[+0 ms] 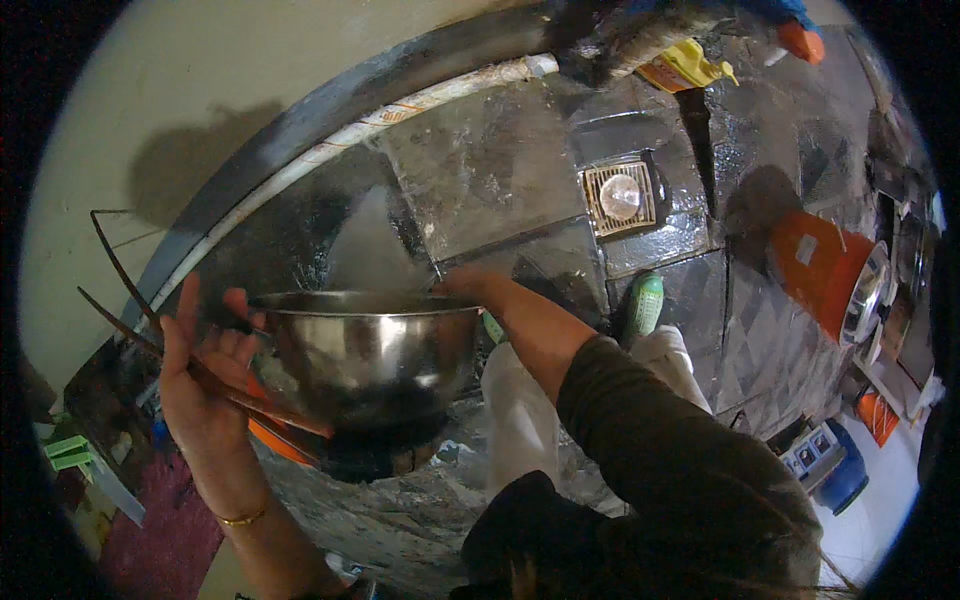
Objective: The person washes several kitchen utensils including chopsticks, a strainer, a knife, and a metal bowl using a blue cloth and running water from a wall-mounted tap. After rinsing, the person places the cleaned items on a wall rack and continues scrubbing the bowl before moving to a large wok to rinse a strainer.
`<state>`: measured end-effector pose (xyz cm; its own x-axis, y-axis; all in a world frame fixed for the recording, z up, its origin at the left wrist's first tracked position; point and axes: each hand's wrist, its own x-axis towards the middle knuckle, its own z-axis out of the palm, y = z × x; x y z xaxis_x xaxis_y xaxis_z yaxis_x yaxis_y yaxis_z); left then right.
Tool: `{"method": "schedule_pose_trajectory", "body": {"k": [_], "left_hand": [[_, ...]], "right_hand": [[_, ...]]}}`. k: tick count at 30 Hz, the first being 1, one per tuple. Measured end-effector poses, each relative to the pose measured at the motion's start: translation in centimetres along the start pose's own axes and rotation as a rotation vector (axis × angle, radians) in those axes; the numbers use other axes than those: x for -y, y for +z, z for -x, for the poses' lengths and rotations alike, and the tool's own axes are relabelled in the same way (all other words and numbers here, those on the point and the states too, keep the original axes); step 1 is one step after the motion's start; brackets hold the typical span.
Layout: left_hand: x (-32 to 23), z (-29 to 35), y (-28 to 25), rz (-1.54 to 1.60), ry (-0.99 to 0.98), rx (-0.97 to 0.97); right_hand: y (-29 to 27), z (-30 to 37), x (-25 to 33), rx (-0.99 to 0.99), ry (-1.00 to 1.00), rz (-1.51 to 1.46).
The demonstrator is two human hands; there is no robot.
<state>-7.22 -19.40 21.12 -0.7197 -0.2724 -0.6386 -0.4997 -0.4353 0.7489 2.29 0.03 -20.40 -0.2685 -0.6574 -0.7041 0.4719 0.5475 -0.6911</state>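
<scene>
A shiny stainless steel bowl (375,360) hangs tilted slightly in front of me, above the dark floor. At its right rim my right hand (462,283) grips the edge; most of those fingers are behind the rim. My left hand (215,375), palm turned up with a thin gold bracelet at the wrist, is beside the bowl's left side. Long thin brown sticks (262,402), like chopsticks, lie across this palm under the thumb, sticking out to the upper left. Below the bowl an orange edge (275,438) shows, mostly covered. The bowl's inside is hidden.
Wet stone tiles surround a square drain grate (620,198). A white pipe (400,110) follows the wall. To the right lies an orange bucket (815,265) by a steel bowl (868,292). Other things are a green slipper (646,303), yellow packet (685,66) and blue tub (843,475).
</scene>
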Motion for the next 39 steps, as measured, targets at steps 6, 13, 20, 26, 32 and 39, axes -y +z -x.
{"method": "schedule_pose_trajectory", "body": {"k": [6,13,20,26,32,39], "left_hand": [[0.5,5.0,4.7,0.009,0.051,0.101],[1.1,14.2,8.5,-0.002,0.082,0.06],[-2.0,21.0,12.7,0.032,0.031,0.094],[-4.7,26.3,17.6,0.028,0.112,0.244],[-4.1,29.3,17.9,0.029,0.033,0.188],[-1.6,31.2,13.5,-0.021,-0.069,0.034]], "right_hand": [[1.7,5.1,0.0,0.023,0.162,0.053],[0.8,18.9,1.3,-0.106,0.406,-0.502],[-1.6,29.7,4.7,-0.192,0.423,-0.642],[-7.2,37.1,3.9,-0.314,0.173,-0.78],[-0.7,40.9,2.0,-0.313,0.177,-0.401],[-1.0,46.7,2.4,-0.438,0.495,-0.571]]}}
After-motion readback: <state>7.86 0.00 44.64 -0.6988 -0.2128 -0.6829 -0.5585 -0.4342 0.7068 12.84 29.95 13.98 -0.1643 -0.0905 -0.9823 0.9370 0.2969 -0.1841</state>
